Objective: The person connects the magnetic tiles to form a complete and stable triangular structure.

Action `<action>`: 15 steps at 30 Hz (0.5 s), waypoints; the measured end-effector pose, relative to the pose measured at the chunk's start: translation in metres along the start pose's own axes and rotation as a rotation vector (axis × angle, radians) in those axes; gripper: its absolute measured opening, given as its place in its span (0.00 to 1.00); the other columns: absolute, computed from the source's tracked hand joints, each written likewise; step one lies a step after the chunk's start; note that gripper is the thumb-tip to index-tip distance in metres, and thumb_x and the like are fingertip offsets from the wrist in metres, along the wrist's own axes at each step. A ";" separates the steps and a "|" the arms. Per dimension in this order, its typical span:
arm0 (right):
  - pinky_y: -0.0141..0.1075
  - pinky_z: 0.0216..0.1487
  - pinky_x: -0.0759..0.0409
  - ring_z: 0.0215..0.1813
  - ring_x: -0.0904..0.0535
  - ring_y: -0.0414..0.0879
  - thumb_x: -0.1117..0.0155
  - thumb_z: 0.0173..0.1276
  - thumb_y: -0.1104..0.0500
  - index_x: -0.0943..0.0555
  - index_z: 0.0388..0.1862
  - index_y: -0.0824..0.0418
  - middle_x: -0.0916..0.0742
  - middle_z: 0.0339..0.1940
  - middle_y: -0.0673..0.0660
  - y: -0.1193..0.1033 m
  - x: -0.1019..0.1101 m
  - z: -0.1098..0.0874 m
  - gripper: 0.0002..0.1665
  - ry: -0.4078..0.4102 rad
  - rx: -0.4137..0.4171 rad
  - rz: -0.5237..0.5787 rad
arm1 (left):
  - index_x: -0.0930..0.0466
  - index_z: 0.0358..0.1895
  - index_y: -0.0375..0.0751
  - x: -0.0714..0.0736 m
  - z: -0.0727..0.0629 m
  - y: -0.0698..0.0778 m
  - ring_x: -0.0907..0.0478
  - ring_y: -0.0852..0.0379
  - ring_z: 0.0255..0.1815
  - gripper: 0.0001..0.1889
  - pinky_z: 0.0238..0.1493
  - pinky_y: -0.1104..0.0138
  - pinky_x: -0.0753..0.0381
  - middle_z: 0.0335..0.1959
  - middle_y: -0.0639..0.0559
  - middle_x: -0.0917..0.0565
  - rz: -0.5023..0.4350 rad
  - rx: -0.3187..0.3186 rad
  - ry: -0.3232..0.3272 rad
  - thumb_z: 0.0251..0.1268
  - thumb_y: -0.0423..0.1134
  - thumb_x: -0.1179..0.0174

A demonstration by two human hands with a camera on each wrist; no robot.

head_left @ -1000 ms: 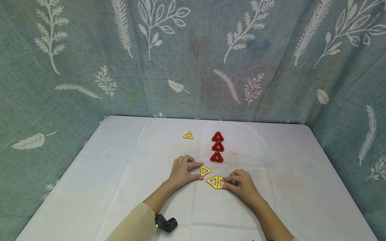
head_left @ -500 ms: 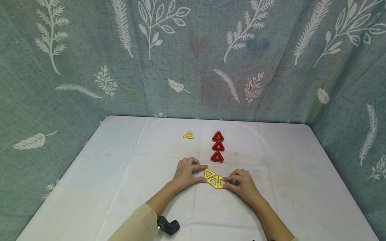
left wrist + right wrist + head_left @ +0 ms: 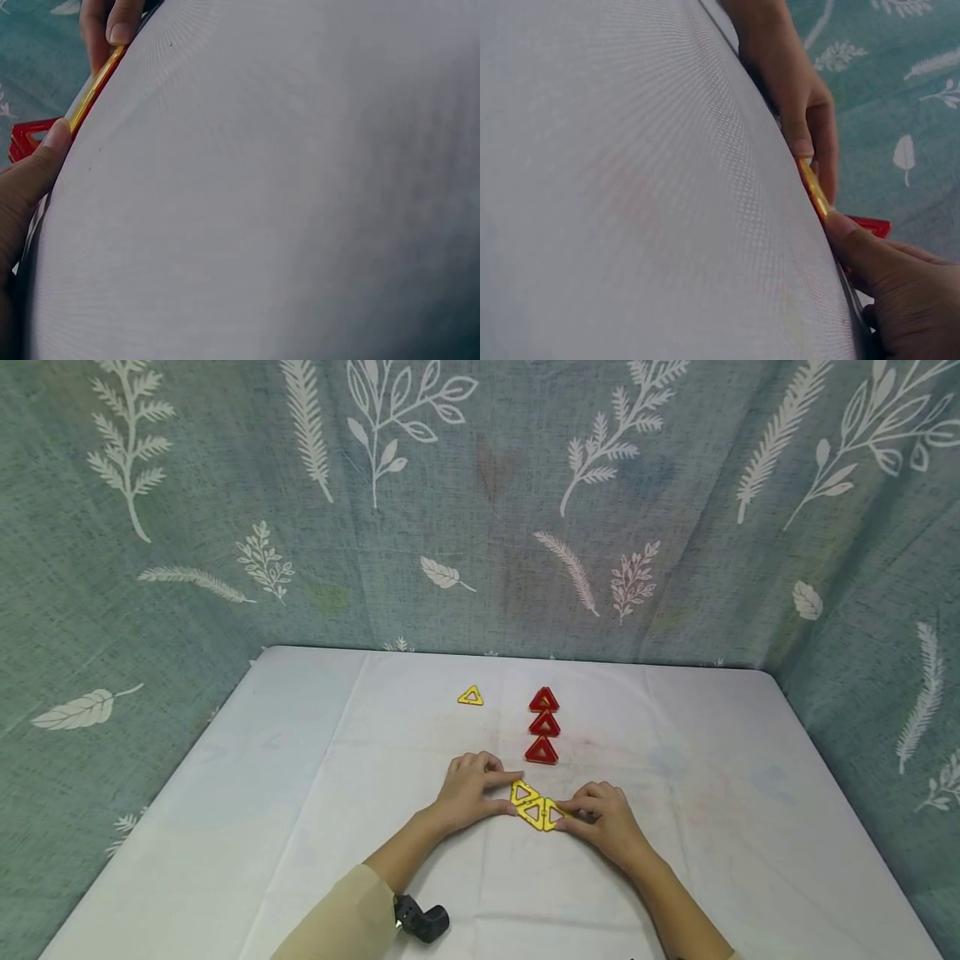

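Note:
Three yellow triangular magnetic tiles lie flat with their edges together in the head view: a left tile (image 3: pixel 514 793), a middle tile (image 3: pixel 529 805) and a right tile (image 3: pixel 547 816). My left hand (image 3: pixel 467 792) pinches the left tile between thumb and forefinger. At the other end, my right hand (image 3: pixel 606 818) pinches the right tile, its fingers covering the outer corner. Both wrist views look along the table, so the yellow tiles (image 3: pixel 91 97) appear nearly edge-on between my left thumb and the right fingers, with red behind them.
Three red triangular pieces (image 3: pixel 542 760) form a column behind the yellow tiles on the white-covered table (image 3: pixel 360 793). A single yellow triangle (image 3: pixel 471 702) lies farther back, left of that column. Patterned green cloth (image 3: pixel 480 527) hangs behind and at both sides.
My left hand has moved right with its yellow tile, closing the gap to the other two, so the tiles now meet. The right hand has stayed in place.

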State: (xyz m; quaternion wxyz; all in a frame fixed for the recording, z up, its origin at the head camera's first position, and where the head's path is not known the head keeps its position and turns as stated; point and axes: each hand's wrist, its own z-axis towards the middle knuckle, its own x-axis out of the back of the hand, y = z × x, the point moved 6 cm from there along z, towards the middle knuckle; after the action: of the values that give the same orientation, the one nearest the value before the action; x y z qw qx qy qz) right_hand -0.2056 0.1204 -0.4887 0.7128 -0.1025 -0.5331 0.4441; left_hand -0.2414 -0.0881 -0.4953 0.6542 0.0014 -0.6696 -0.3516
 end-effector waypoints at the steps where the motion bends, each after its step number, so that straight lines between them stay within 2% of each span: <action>1: 0.35 0.37 0.37 0.32 0.35 0.33 0.22 0.45 0.54 0.11 0.35 0.52 0.20 0.28 0.40 0.000 0.000 0.000 0.15 0.002 0.003 0.002 | 0.21 0.58 0.60 0.000 0.001 0.000 0.38 0.57 0.46 0.28 0.57 0.55 0.43 0.44 0.59 0.30 0.002 -0.002 -0.006 0.50 0.59 0.34; 9: 0.35 0.38 0.37 0.32 0.35 0.33 0.22 0.46 0.53 0.11 0.36 0.51 0.20 0.28 0.39 -0.001 -0.001 0.001 0.15 -0.010 -0.004 -0.006 | 0.22 0.58 0.61 0.001 0.006 0.000 0.40 0.59 0.43 0.28 0.55 0.56 0.44 0.43 0.59 0.30 -0.017 -0.045 -0.053 0.50 0.57 0.33; 15: 0.35 0.38 0.37 0.32 0.35 0.32 0.22 0.45 0.53 0.11 0.36 0.51 0.20 0.28 0.39 -0.002 -0.001 0.000 0.15 -0.004 0.000 -0.010 | 0.21 0.58 0.60 0.000 0.007 0.000 0.39 0.59 0.43 0.28 0.55 0.55 0.44 0.42 0.59 0.30 -0.035 -0.074 -0.063 0.49 0.57 0.33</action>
State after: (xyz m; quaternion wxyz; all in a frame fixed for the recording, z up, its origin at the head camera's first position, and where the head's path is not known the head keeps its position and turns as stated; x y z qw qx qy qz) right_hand -0.2049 0.1185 -0.4878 0.7139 -0.0993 -0.5350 0.4407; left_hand -0.2474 -0.0854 -0.4943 0.6262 -0.0224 -0.6763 -0.3873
